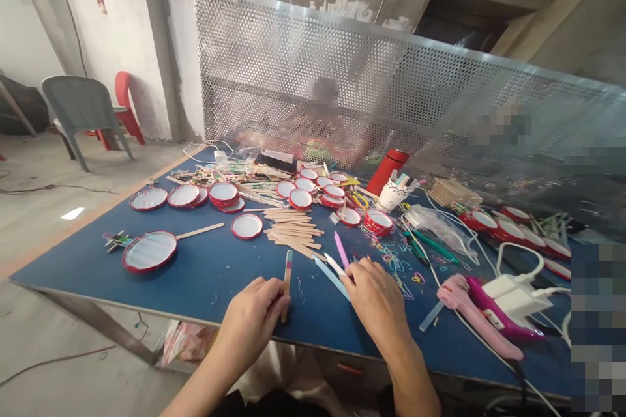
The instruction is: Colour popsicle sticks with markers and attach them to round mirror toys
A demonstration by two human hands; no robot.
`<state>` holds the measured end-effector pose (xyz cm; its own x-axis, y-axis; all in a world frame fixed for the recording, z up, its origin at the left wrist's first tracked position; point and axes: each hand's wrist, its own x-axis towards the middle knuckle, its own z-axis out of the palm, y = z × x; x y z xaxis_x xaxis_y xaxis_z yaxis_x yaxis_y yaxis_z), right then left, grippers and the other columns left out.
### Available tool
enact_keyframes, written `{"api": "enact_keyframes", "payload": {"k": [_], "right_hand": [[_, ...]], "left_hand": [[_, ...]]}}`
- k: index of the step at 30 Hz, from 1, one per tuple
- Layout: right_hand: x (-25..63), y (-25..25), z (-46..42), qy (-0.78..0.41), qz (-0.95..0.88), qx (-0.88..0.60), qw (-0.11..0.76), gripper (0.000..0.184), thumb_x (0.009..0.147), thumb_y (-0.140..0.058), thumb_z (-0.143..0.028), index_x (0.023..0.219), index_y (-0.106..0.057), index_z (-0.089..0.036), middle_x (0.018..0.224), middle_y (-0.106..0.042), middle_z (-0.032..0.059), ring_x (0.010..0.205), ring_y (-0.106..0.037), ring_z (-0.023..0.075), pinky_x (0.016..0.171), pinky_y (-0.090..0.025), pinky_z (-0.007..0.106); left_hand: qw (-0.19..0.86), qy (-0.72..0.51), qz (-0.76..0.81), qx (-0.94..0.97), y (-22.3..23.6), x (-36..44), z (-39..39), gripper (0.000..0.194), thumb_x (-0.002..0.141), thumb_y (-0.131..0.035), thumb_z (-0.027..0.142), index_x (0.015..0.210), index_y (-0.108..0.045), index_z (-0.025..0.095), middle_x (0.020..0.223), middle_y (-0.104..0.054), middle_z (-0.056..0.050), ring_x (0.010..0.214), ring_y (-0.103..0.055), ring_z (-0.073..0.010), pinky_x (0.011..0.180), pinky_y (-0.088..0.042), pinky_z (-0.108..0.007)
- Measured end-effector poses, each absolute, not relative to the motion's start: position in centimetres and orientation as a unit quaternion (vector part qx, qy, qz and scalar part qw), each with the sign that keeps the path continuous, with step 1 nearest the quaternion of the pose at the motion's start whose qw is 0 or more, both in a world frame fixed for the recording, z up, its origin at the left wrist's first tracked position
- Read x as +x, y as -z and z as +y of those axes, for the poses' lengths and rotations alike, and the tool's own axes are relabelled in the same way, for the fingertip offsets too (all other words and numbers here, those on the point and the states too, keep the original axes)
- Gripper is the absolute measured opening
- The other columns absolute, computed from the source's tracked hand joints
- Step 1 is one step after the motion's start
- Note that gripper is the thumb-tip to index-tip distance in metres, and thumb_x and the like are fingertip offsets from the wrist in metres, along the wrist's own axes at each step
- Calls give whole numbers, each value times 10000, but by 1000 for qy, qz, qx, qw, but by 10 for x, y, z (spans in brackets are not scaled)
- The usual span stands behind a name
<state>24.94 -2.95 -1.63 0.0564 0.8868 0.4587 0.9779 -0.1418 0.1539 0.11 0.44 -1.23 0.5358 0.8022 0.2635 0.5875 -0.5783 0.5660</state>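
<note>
My left hand (259,303) is closed around a wooden craft stick (287,277), held upright near the table's front edge. Its upper end carries green and purple colouring. On the right, my right hand (379,296) rests low over the table, fingers closed on a white marker (335,265). A purple marker (341,249) runs beneath those fingers, and a light blue marker (331,278) lies just left of them. Beyond both hands spreads a pile of plain craft sticks (293,227). A round red-rimmed white disc (247,226) lies flat to the left of the pile.
A red-rimmed disc with a stick handle (149,251) lies at left. Further back stand a red bottle (388,171) and a cup of pens (392,193). Loose rubber bands (396,257), a pink glue gun (479,316) and cables are at right. A perforated metal panel (293,71) borders the back.
</note>
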Motion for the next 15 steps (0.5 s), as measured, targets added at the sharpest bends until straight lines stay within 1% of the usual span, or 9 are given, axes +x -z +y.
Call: {"api": "enact_keyframes", "payload": {"k": [2, 4, 6, 8, 11, 13, 15], "right_hand": [[251, 16, -28, 216, -643, -724, 124, 191, 863, -689, -172, 684, -648, -224, 734, -681, 46, 724, -639, 225, 661, -414, 323], [252, 16, -28, 215, -630, -726, 174, 174, 878, -640, -205, 704, -635, -221, 741, -681, 55, 724, -643, 227, 642, -416, 318], [251, 16, -29, 205, -609, -725, 250, 184, 916, -585, -283, 751, -635, -217, 747, -685, 60, 724, -653, 228, 631, -429, 316], [248, 15, -32, 164, -584, -719, 339, 239, 952, -543, -376, 806, -641, -214, 742, -700, 57, 694, -666, 219, 611, -447, 310], [236, 12, -39, 33, -558, -672, 485, 254, 960, -565, -443, 976, -656, -206, 744, -715, 30, 612, -673, 182, 561, -490, 283], [222, 11, -44, -84, -547, -604, 574, 230, 977, -583, -414, 1072, -638, -212, 688, -671, -21, 523, -632, 145, 507, -501, 253], [206, 12, -50, -186, -546, -522, 628, 160, 1015, -554, -353, 1065, -637, -225, 621, -616, -57, 467, -579, 117, 457, -487, 222]], "left_hand": [[207, -264, 406, 850, 13, 1, 4, 284, 990, -453, 215, 716, -523, 246, 736, -677, -17, 708, -668, -203, 638, -469, -269], [205, -271, 405, 849, 14, 1, 4, 287, 986, -454, 210, 708, -517, 246, 727, -674, -16, 699, -662, -201, 635, -468, -269], [208, -277, 403, 847, 14, 1, 3, 289, 982, -450, 201, 703, -513, 247, 717, -671, -11, 687, -655, -197, 639, -473, -269], [213, -283, 401, 845, 14, 1, 3, 288, 981, -450, 196, 704, -514, 247, 709, -668, -4, 681, -649, -192, 648, -479, -267], [206, -286, 407, 843, 13, 1, 2, 270, 971, -471, 188, 714, -527, 248, 717, -674, -4, 683, -646, -195, 640, -476, -268], [197, -278, 416, 843, 13, 2, 1, 260, 970, -480, 181, 726, -540, 246, 732, -683, -11, 696, -651, -201, 636, -472, -270], [193, -265, 422, 845, 12, 3, 0, 261, 979, -479, 178, 736, -548, 243, 742, -688, -17, 712, -661, -205, 642, -473, -272]]}}
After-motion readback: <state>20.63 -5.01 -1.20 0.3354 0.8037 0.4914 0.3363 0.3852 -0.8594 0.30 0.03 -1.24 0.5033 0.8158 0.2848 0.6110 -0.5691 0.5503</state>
